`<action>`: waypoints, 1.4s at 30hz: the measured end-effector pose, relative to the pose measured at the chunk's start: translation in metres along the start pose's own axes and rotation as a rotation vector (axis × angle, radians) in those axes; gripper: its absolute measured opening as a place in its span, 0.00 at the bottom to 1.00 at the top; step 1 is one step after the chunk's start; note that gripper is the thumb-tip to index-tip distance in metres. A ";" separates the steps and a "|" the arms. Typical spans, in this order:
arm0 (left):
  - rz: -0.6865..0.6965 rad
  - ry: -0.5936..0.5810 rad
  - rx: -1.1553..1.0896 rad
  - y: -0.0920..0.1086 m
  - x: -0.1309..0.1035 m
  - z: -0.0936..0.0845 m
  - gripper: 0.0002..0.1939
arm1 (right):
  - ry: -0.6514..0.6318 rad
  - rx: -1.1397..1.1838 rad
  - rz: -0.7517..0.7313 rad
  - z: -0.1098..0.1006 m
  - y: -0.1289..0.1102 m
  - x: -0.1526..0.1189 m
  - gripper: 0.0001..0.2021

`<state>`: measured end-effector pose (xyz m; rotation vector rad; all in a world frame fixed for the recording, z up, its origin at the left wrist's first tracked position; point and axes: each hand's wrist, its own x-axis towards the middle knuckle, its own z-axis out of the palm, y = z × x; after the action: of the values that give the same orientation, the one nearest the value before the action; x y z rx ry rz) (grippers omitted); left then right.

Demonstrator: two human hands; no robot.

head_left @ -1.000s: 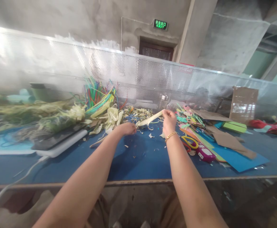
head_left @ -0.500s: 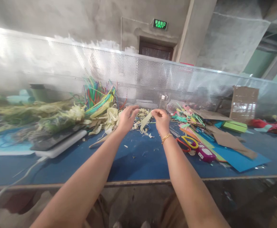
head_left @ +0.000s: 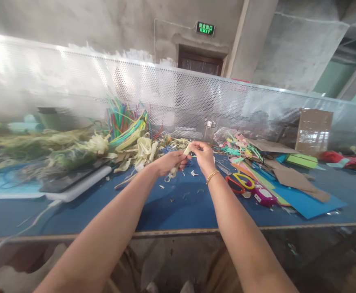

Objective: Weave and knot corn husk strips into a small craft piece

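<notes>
Between my two hands is a pale cream strip of husk-like material (head_left: 187,150), raised over the middle of the blue table. My left hand (head_left: 170,162) is closed around its lower part, and a loose end dangles beneath the fingers. At its upper end, the fingertips of my right hand (head_left: 204,154) pinch the strip. A gold chain bracelet (head_left: 212,176) circles my right wrist. Behind the hands lies a heap of similar pale pieces (head_left: 146,150). Small white scraps (head_left: 194,173) are scattered on the table near my fingers.
Scissors with yellow and red handles (head_left: 243,181) and a purple box (head_left: 264,195) lie to the right, beside blue card (head_left: 309,203). Colourful pipe cleaners (head_left: 126,122) and a glass bottle (head_left: 210,131) stand at the back. A white-edged device (head_left: 80,187) with a cable lies left.
My left hand has come down and right, from apart with fingers loosely extended to closing on the strip. The right hand keeps its pinch, having shifted slightly left.
</notes>
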<state>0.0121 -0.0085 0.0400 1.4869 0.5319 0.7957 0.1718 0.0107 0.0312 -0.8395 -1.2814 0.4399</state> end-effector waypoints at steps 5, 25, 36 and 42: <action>-0.160 -0.018 0.023 -0.001 -0.002 -0.003 0.04 | 0.089 0.125 0.085 -0.011 0.004 0.010 0.13; -0.321 -0.145 0.099 -0.001 -0.003 -0.016 0.13 | 0.356 0.265 0.074 -0.032 0.003 0.023 0.11; -0.365 -0.169 0.123 0.001 -0.004 -0.012 0.10 | 0.216 0.748 0.524 -0.027 -0.003 0.015 0.06; -0.386 -0.158 0.105 0.005 0.003 -0.006 0.09 | 0.268 0.941 0.597 -0.027 -0.008 0.021 0.14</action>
<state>0.0086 -0.0027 0.0453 1.4668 0.7219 0.3501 0.2014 0.0123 0.0500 -0.4182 -0.4342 1.2383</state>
